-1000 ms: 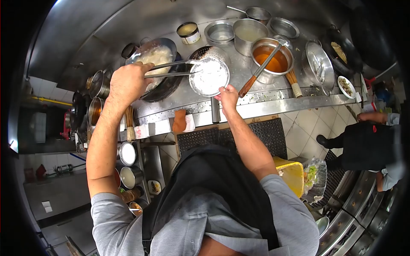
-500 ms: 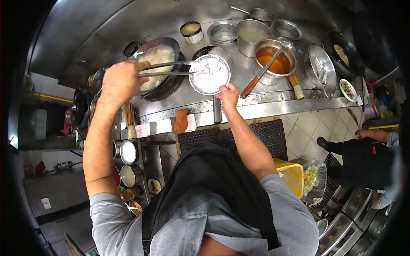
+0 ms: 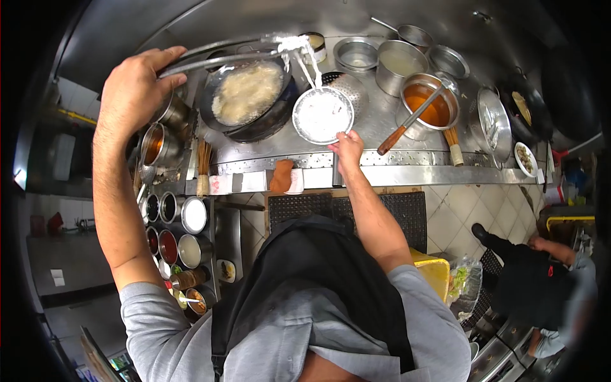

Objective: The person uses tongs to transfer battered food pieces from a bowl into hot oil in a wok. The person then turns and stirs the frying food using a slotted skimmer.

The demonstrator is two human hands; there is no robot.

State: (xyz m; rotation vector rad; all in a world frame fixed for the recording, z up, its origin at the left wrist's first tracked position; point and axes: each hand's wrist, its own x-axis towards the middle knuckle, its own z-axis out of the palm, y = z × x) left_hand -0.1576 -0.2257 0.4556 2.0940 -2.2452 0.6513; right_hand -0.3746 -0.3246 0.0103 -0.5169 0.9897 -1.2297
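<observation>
My left hand (image 3: 130, 83) is closed around long metal tongs (image 3: 219, 54), raised over the wok side of the counter. At their tips hangs a white, sticky coated clump (image 3: 294, 46), with strands trailing down toward a round metal bowl (image 3: 296, 130). White flour-like coating fills that bowl. My right hand (image 3: 347, 150) grips the bowl's near rim. Partly hidden beneath the bowl is a perforated strainer (image 3: 354, 95); a metal handle (image 3: 337, 170) sticks out below my right hand. Left of the bowl, a wok (image 3: 210, 105) holds pale, foaming contents.
Right of the bowl stands a pot of orange liquid (image 3: 417, 95) with a wooden-handled ladle (image 3: 407, 124) across it. Several metal pots and basins line the back. An orange cloth (image 3: 281, 176) lies at the front edge. Another person (image 3: 534, 274) stands at right.
My left hand has moved up and left, lifting the tongs out of the bowl with the white clump. The bowl sits slightly lower and further right in view, still in my right hand.
</observation>
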